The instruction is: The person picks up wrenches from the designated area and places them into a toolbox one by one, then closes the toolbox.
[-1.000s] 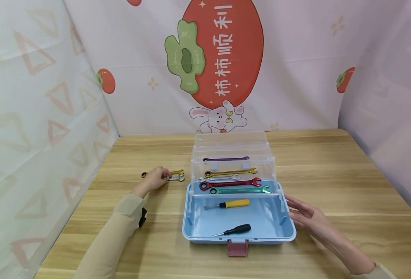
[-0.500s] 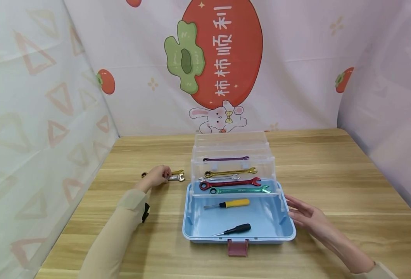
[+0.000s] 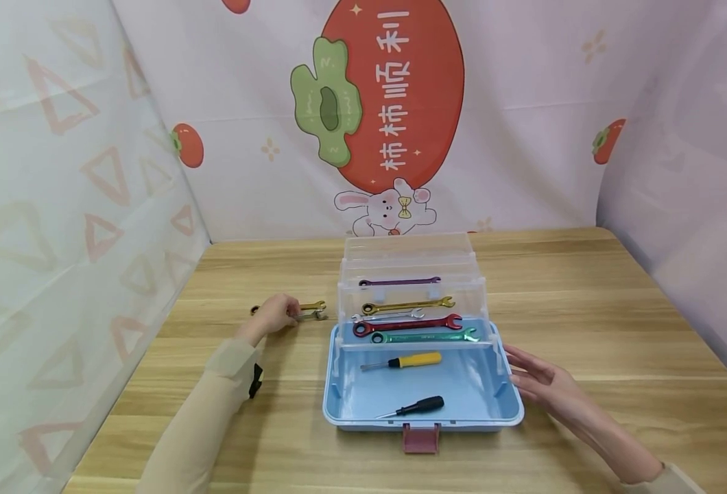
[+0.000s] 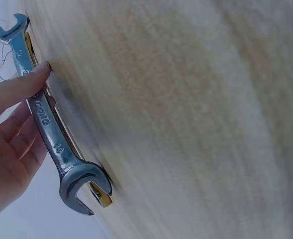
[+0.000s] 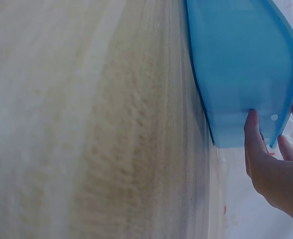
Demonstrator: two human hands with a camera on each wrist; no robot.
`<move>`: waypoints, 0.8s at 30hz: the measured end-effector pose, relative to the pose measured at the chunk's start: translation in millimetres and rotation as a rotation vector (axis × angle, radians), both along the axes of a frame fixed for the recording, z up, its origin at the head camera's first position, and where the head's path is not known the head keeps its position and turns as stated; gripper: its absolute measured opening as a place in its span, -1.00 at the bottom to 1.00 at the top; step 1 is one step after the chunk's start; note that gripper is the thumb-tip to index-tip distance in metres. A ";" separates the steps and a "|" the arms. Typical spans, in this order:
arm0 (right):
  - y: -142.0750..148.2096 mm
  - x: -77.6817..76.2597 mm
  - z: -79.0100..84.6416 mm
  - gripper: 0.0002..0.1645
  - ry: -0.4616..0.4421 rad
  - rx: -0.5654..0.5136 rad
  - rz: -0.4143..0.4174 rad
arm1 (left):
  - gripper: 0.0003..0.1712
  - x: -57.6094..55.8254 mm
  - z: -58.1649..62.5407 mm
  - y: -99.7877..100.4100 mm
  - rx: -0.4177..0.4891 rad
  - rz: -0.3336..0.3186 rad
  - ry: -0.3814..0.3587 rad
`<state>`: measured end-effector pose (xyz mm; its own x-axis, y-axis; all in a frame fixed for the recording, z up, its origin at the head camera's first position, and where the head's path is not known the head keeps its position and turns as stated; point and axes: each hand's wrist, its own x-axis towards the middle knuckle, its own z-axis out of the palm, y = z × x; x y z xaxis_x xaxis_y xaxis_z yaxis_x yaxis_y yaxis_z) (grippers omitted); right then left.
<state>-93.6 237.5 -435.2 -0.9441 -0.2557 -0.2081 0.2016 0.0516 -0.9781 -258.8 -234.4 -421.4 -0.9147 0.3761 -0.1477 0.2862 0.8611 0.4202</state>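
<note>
My left hand (image 3: 275, 313) pinches a silver open-end wrench (image 4: 51, 130) between thumb and fingers, left of the toolbox. Its size mark 14 shows in the left wrist view. A gold combination wrench (image 3: 312, 306) lies just behind it, partly hidden by the hand and the silver wrench. My right hand (image 3: 549, 387) rests against the right wall of the light blue toolbox (image 3: 424, 423), its fingers fairly straight. In the right wrist view, one fingertip (image 5: 253, 115) touches the outer wall while other fingers sit near the rim.
The toolbox stands unlatched, clear trays raised. They carry purple (image 3: 400, 281), gold (image 3: 409, 306), silver (image 3: 394, 316), red (image 3: 407, 326) and green (image 3: 425, 337) wrenches. A yellow screwdriver (image 3: 419, 359) and a black screwdriver (image 3: 422, 406) lie in the bottom. A pink latch (image 3: 420, 439) hangs in front.
The silver wrench has turned in my left hand, its right end now looking narrower. The left hand has shifted only slightly. My right hand and the toolbox stay in place.
</note>
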 end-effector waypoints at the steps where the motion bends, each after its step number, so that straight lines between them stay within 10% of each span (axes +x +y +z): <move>1: 0.3 0.1 -0.2 -0.29 0.002 -0.006 0.003 | -0.89 0.2 -0.2 -0.3 0.001 0.005 0.002; 24: -0.8 0.1 2.7 -0.23 -0.016 0.054 0.020 | -0.91 -1.3 0.0 -1.3 0.026 0.019 -0.032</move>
<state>-93.5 236.7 -432.5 -0.9351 -0.2628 -0.2377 0.2161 0.1089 -0.9703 -260.1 -235.7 -421.4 -0.9168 0.3626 -0.1673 0.2557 0.8549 0.4513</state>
